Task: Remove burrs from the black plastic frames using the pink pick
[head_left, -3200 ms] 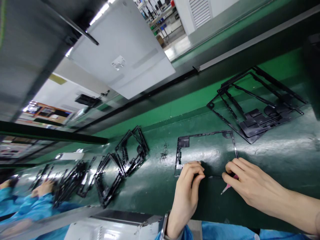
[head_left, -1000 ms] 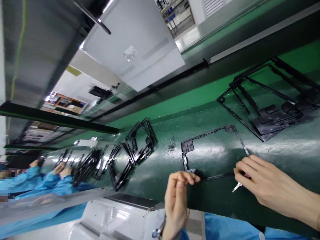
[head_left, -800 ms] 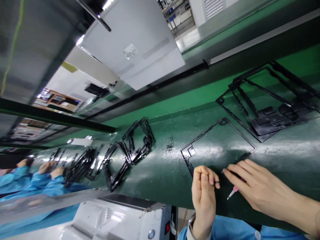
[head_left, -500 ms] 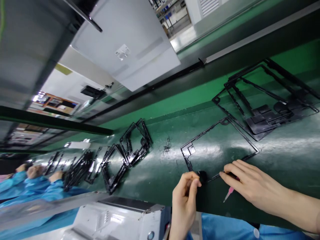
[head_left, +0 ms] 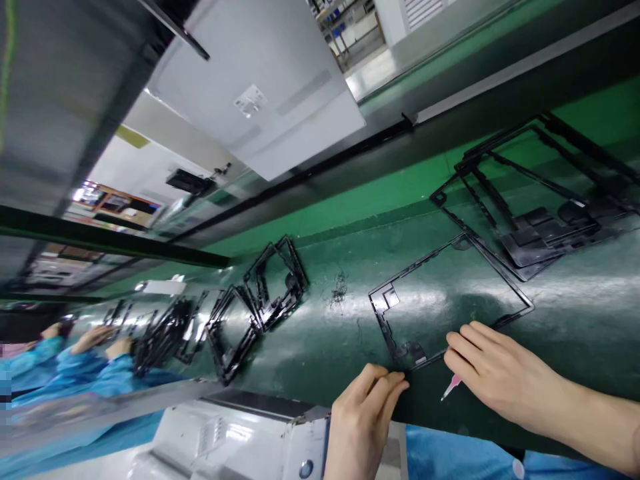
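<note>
A thin black rectangular frame (head_left: 500, 277) lies flat on the dark green conveyor belt (head_left: 310, 347) in front of me. My right hand (head_left: 493, 373) rests on the belt at the frame's near edge, fingers curled round a small pink-handled tool (head_left: 451, 385) whose tip points left. My left hand (head_left: 363, 413) sits just below the frame's near left corner, fingers close together and stretched toward it, holding nothing that I can see.
A stack of larger black frames (head_left: 530, 207) lies at the far right. More black frames (head_left: 270, 287) lean in piles further left along the belt. A tuft of black shavings (head_left: 340, 291) lies beside them. Other people's hands in blue sleeves (head_left: 75, 347) work at far left. A white machine (head_left: 235, 440) stands below.
The frame was turned on the belt and now lies flat, shifted slightly right. My left hand let go of its corner and dropped back toward me. My right hand stayed at the near edge.
</note>
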Tool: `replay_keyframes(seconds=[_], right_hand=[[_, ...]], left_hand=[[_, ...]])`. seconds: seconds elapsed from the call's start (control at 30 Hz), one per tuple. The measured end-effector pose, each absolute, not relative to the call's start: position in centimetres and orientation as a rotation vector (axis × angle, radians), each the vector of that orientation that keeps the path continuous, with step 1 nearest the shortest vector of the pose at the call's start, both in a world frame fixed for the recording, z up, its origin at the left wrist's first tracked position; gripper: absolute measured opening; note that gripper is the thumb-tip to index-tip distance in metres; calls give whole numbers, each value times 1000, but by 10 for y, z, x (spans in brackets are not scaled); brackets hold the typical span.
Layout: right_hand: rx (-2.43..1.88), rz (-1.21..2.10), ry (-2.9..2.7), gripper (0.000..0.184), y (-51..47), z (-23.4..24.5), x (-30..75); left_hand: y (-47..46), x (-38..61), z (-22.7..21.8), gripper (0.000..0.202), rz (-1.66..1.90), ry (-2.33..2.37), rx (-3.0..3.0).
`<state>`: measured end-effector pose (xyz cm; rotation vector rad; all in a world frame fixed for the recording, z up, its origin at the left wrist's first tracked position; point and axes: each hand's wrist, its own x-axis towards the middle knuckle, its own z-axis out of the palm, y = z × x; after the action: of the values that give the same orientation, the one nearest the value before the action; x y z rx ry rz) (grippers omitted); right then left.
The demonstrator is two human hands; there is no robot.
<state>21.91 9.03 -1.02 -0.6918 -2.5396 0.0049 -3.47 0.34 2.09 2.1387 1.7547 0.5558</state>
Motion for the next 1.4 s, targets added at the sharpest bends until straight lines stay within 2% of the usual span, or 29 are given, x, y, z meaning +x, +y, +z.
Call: replay_keyframes(seconds=[0.27,0.47,0.57,0.7,0.9,1.07,1.23,1.4], right_hand=[[-666,27,-2551,29,94,-10,218],[-681,37,-2548,28,93,-12,219],[-672,49,-2560,27,92,-13,219],[-658,35,-2586,25,93,-14,220],[-653,66,-2610,21,95,-15,221],[-636,75,-2616,19,96,-14,222],[-639,86,-2637,18,95,-15,223],[-636,82,-2645,18,95,-15,223]], left_hand=[[3,-67,31,16,828,1933,1795],[12,-21,9,22,1134,1420,1326],[16,-16,4,26,1110,1512,1245],[16,-37,15,25,947,1858,1500],[5,-49,26,15,583,1740,1981],[0,-51,25,16,380,1756,2167],[5,-73,29,16,506,1854,2014],[3,-76,33,18,897,1851,1677]])
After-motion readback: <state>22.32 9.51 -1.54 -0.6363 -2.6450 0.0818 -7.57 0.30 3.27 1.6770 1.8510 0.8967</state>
